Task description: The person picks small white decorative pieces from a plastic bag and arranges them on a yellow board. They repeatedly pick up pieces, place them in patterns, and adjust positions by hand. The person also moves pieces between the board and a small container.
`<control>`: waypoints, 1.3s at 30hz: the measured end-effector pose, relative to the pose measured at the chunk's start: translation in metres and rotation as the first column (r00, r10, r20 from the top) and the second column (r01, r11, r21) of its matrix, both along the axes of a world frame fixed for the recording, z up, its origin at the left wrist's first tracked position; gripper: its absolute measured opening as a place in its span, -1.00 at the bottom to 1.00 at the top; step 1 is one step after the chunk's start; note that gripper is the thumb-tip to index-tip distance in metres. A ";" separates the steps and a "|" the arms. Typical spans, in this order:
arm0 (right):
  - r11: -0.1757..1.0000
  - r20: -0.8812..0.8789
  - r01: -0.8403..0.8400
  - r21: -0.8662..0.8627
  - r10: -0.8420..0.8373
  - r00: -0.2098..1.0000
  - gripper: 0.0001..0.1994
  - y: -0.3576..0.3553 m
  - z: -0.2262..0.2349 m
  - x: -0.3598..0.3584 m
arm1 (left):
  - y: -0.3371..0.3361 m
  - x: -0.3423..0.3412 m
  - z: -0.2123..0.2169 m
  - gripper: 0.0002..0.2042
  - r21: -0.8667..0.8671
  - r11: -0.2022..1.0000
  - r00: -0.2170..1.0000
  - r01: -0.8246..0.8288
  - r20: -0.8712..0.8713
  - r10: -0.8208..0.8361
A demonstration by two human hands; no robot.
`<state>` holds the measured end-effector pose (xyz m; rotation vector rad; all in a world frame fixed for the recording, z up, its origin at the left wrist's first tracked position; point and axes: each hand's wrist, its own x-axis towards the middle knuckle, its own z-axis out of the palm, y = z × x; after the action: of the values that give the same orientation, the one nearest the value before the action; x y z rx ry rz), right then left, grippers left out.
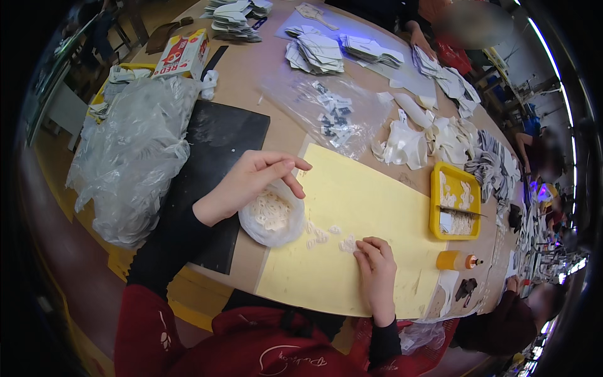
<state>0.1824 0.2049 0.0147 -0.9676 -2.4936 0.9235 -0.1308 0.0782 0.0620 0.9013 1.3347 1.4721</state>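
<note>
A round container lined with a clear plastic bag (245, 221) holds a heap of small cream-white cut pieces (271, 212). Over its far rim reaches my left hand (246, 180), fingers stretched out and loosely apart, with nothing visible in them. Several more of these small pieces (321, 235) lie scattered on a yellow sheet (339, 279) just right of the container. At the right end of this scatter, my right hand (379, 273) has its fingers bent and its thumb and forefinger pinched at the edge of a small pale piece (347, 244).
A yellow tray (433, 207) with white pieces and a thin tool stands right, near an orange-yellow bottle (456, 260). Crumpled plastic bags (141, 144) cover the left beside a black board (229, 129). Beyond lie a bag of labels (361, 135) and stacked pieces (316, 51); other people work nearby.
</note>
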 end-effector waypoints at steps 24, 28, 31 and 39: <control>0.971 0.061 -0.237 -0.022 0.238 0.969 -0.73 0.024 0.007 -0.022 | -0.002 -0.005 0.002 -0.69 -0.005 0.989 0.985 -0.145 0.097 0.144; 0.960 0.079 -0.229 -0.162 0.244 0.967 -0.78 0.029 0.010 -0.028 | -0.003 -0.007 -0.001 -0.68 0.015 0.991 0.985 -0.136 0.110 0.134; 0.951 0.085 -0.193 -0.243 0.220 0.972 -0.77 0.036 0.013 -0.028 | -0.003 -0.007 0.003 -0.69 -0.003 0.989 0.983 -0.146 0.112 0.146; 0.943 0.095 -0.154 -0.295 0.189 0.977 -0.71 0.033 0.027 -0.034 | -0.004 -0.007 0.005 -0.70 -0.016 0.988 0.976 -0.156 0.148 0.156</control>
<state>0.1482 0.2381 0.0417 -0.9240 -2.6283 1.3495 -0.1373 0.0737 0.0669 0.6812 1.3206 1.6232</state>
